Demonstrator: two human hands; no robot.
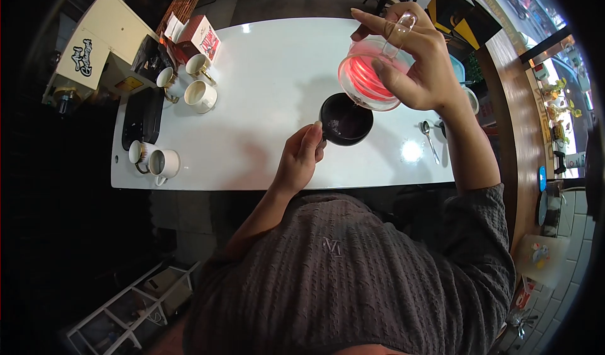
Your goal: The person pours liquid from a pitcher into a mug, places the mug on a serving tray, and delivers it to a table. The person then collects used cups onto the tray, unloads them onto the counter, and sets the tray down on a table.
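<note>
My left hand (303, 155) is closed on the handle of a black cup (347, 119) above the white table. Some dark liquid with small bubbles seems to be in the cup. Over the cup's far right rim, my right hand (416, 62) grips a clear glass pitcher (368, 81) by its glass handle, with the index finger stretched out. Red liquid shows inside the pitcher, which is tilted toward the cup. Whether a stream is falling from its lip is hard to make out. To the right of the cup, a metal spoon (430, 142) lies on the table.
White mugs stand on the table's left side: two near the front corner (164, 164), and several farther back (201, 97) beside a red and white box (200, 39). A black case (141, 119) lies at the left edge. Behind my right hand are black and yellow boxes (463, 18).
</note>
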